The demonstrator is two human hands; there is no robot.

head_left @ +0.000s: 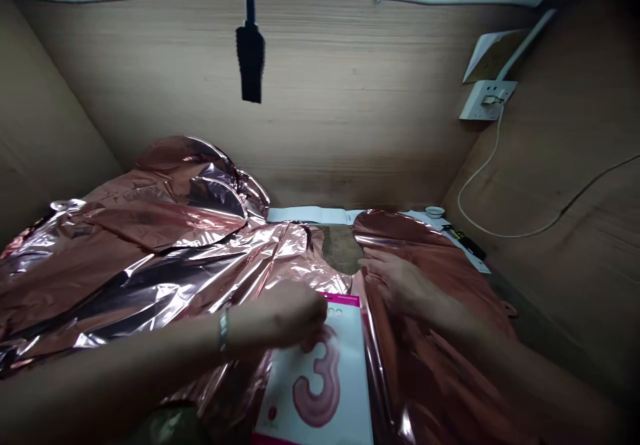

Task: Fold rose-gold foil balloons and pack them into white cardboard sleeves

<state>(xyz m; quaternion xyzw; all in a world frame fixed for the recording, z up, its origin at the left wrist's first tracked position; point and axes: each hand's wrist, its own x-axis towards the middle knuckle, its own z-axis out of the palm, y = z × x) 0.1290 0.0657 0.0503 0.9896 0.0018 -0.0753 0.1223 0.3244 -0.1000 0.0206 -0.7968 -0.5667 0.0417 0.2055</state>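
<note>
A white card packet point(320, 385) with a pink edge and a printed pink number 3 lies at the front centre on rose-gold foil. My left hand point(300, 315), a band at its wrist, is closed over the packet's upper left part; its fingertips are hidden, so I cannot tell what they grip. Flat, shiny rose-gold foil balloon point(435, 245) material is spread on the right. My right hand point(395, 282) rests on this foil near its left edge, fingers stretched out and slightly blurred. More crumpled foil point(150, 225) heaps up under and beyond my left arm.
Wooden panels surround the worktop. White paper strips point(315, 215) lie along the back, with a small round dish point(435, 212) and a black-and-yellow tool point(467, 242) at right. A black strap point(250, 62) hangs down. A cable runs from the wall socket point(487, 100).
</note>
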